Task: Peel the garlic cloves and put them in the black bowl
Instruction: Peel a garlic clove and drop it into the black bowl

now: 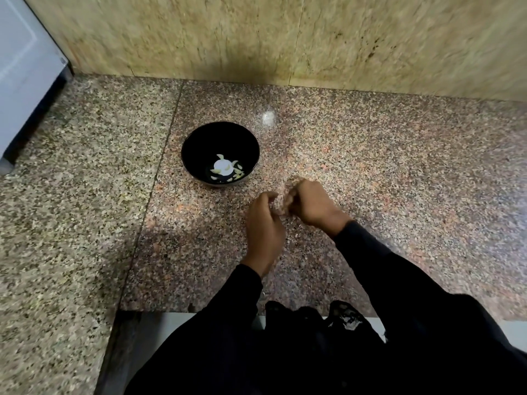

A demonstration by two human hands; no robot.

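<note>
Black sleeves (399, 280) frame the near edge of what I see, both my arms reaching forward over the speckled granite counter (370, 155). My left hand (263, 226) and my right hand (310, 203) meet just past the middle of the slab, fingers curled in and fingertips nearly touching each other. Between them I seem to be pinching a garlic clove (281, 208), but the picture is blurred there and I can make out only a pale smudge, so I cannot say for certain how much skin is on it or exactly which fingers grip it. Both hands are closed down to a small pinch, not flat or spread.

A clove like this should be light and firm, with a dry papery skin that tears easily and a slick surface once bare. I judge the best hold is across its fat middle with one hand, while the other picks at the pointed tip or the root end where the skin lifts. Squeezing too hard could shoot it out sideways.

Farther on and to the left, well apart from my hands, sits the black bowl (196, 141), upright, with several peeled cloves (225, 169) lying pale in its bottom. Behind it rises the tan stone wall (199, 35).
</note>
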